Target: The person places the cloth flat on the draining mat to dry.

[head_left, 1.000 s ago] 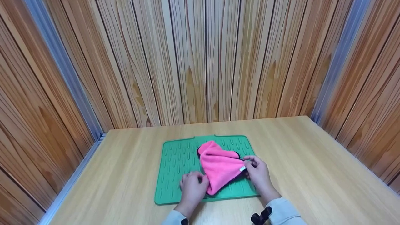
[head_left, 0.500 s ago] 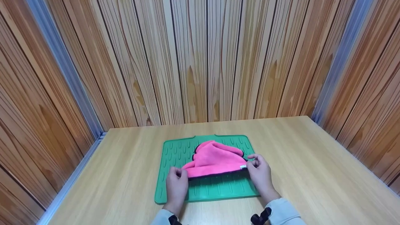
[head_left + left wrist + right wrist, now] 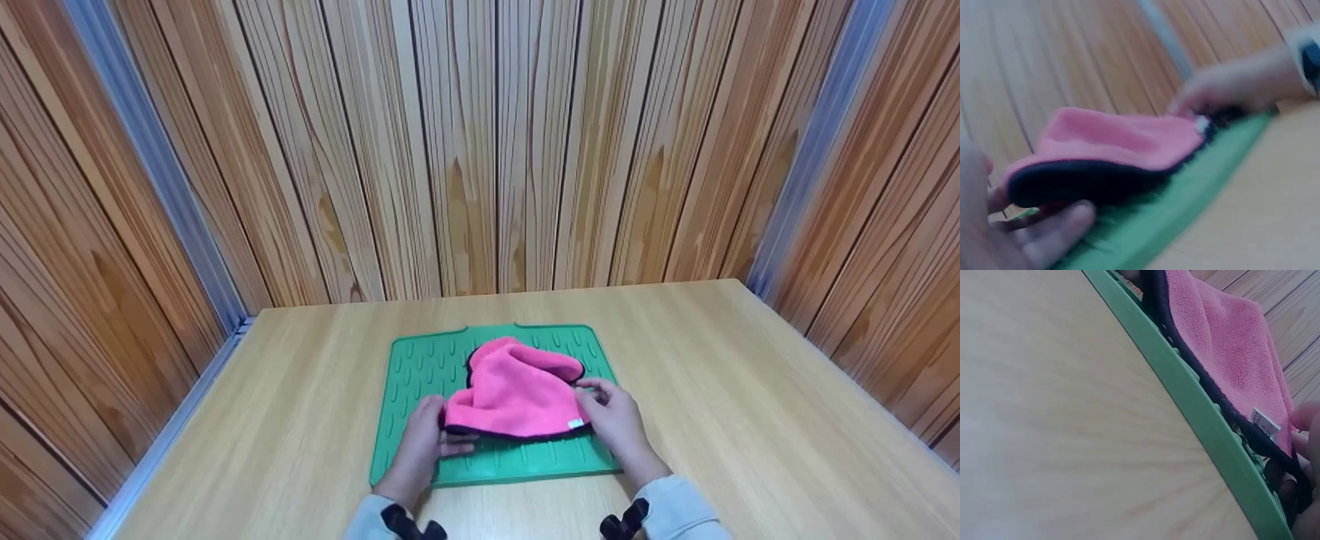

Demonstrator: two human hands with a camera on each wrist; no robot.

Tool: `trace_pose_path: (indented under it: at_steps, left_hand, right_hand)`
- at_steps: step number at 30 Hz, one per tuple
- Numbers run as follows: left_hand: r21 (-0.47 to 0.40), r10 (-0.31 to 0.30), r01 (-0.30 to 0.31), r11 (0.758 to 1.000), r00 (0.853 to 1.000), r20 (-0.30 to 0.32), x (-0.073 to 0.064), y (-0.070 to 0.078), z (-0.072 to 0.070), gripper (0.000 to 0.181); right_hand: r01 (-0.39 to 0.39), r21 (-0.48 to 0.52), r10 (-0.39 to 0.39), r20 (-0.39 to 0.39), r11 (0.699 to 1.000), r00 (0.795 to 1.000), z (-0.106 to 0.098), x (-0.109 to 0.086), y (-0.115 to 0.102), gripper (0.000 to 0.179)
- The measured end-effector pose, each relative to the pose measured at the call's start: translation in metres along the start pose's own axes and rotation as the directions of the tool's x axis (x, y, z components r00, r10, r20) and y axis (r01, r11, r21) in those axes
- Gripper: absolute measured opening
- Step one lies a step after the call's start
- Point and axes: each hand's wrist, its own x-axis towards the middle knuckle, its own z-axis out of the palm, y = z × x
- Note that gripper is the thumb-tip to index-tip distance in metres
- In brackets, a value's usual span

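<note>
A pink plush cloth with dark edging and a dark underside lies rumpled over a green ridged mat. A small white label sits at its near right corner. My left hand is at the cloth's left end, its fingers straight and reaching under the near edge; in the left wrist view a finger shows just below the dark underside. At the right corner, my right hand pinches the cloth beside the label, thumb on top and fingers partly hidden below.
The mat rests on a light wooden table. Wood-plank walls rise behind and at both sides. Black wrist straps are on both forearms over pale sleeves.
My left hand drew the cloth's near edge out leftward, spreading it, then its fingers straightened under the edge. My right hand lowered the right corner slightly toward the mat.
</note>
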Motion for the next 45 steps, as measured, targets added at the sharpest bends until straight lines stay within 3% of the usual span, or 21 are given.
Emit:
trace_pose_path:
  at_steps: [3, 6, 10, 14, 18, 22, 28, 35, 39, 45]
  left_hand:
    - [-0.106, -0.027, 0.04, 0.994, 0.992, 0.123, 0.0, 0.002, -0.006, 0.028]
    - [-0.172, -0.018, 0.05, 0.984, 0.983, 0.183, -0.001, 0.001, -0.005, 0.032]
    - [-0.233, 0.017, 0.025, 0.972, 0.984, 0.178, 0.0, -0.002, 0.001, 0.03]
    - [-0.243, 0.068, -0.039, 0.969, 0.991, 0.112, 0.003, -0.006, 0.005, 0.025]
    - [-0.204, 0.106, -0.097, 0.974, 0.994, 0.034, 0.005, -0.009, 0.004, 0.02]
    - [-0.16, 0.102, -0.103, 0.982, 0.995, -0.015, 0.006, -0.01, -0.001, 0.022]
    - [-0.024, 0.066, -0.067, 0.997, 0.996, -0.056, 0.002, -0.006, -0.017, 0.033]
    - [0.152, 0.029, -0.011, 0.988, 0.993, -0.116, -0.004, 0.007, -0.051, 0.039]
    - [0.208, 0.015, 0.008, 0.978, 0.994, -0.108, -0.009, 0.011, -0.062, 0.045]
    - [0.294, 0.004, 0.019, 0.956, 0.997, -0.078, -0.009, 0.014, -0.061, 0.051]
  right_hand:
    - [0.015, 0.017, -0.015, 0.019, 1.0, 1.0, 0.002, 0.0, 0.0, 0.027]
    - [0.028, 0.038, -0.029, 0.031, 0.999, 0.999, 0.004, 0.0, -0.001, 0.025]
    - [0.053, 0.057, -0.055, 0.032, 0.997, 0.998, 0.004, 0.001, 0.0, 0.022]
    - [0.063, 0.079, -0.065, 0.027, 0.995, 0.997, 0.004, 0.001, 0.001, 0.021]
    - [0.054, 0.083, -0.057, 0.027, 0.995, 0.998, 0.005, 0.001, 0.001, 0.022]
    - [0.058, 0.097, -0.06, 0.019, 0.994, 0.998, 0.004, 0.001, 0.002, 0.021]
    - [0.036, 0.114, -0.035, -0.008, 0.993, 0.999, -0.003, 0.001, 0.004, 0.024]
    - [0.046, -0.017, -0.047, -0.105, 0.999, 0.993, -0.018, 0.004, 0.005, 0.028]
    - [0.06, -0.079, -0.07, -0.124, 0.995, 0.99, -0.022, 0.004, 0.006, 0.031]
    - [0.051, -0.145, -0.062, -0.073, 0.988, 0.995, -0.022, 0.004, 0.008, 0.028]
